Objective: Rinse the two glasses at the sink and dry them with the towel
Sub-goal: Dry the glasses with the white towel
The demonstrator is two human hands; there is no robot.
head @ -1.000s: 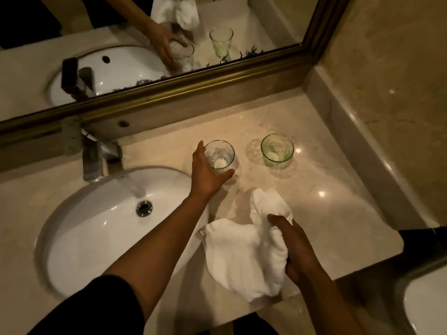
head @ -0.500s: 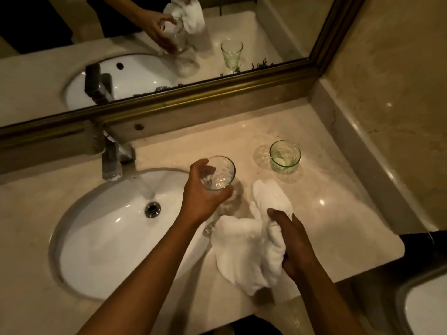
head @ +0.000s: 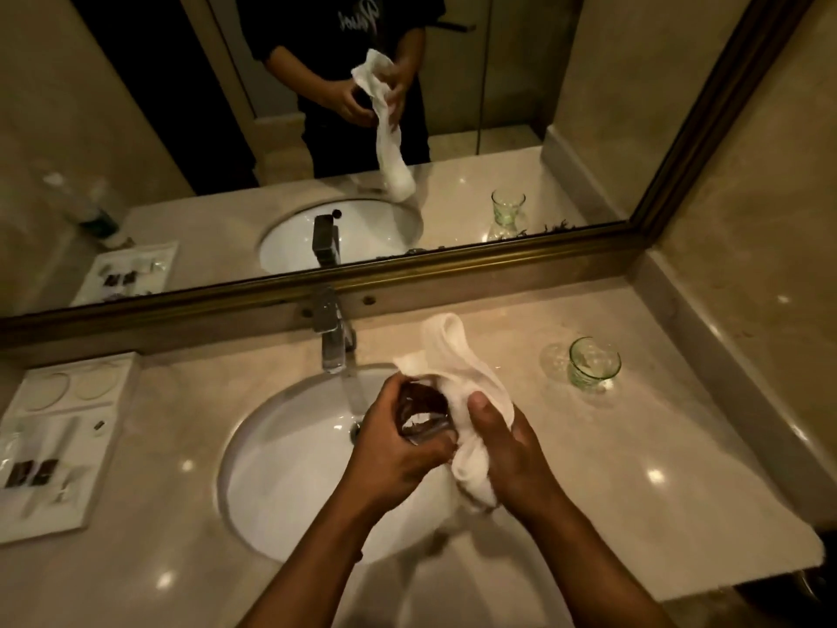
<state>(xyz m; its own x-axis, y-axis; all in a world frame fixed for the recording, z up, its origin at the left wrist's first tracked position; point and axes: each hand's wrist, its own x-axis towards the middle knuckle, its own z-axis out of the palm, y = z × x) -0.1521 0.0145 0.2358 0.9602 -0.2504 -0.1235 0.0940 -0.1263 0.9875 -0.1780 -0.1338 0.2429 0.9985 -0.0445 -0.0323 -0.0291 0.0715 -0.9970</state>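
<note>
Over the white oval sink (head: 290, 469), my left hand (head: 394, 451) gripped a clear drinking glass (head: 423, 414); my right hand (head: 502, 451) clutched the white towel (head: 453, 355), drying; next, wiping inside.

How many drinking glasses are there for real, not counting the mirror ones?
2. One clear glass is held in the left hand over the sink, against the towel. One green glass stands on the counter to the right.

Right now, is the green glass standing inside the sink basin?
No, the green glass stands upright on the marble counter, to the right of the sink basin and apart from both hands.
</note>
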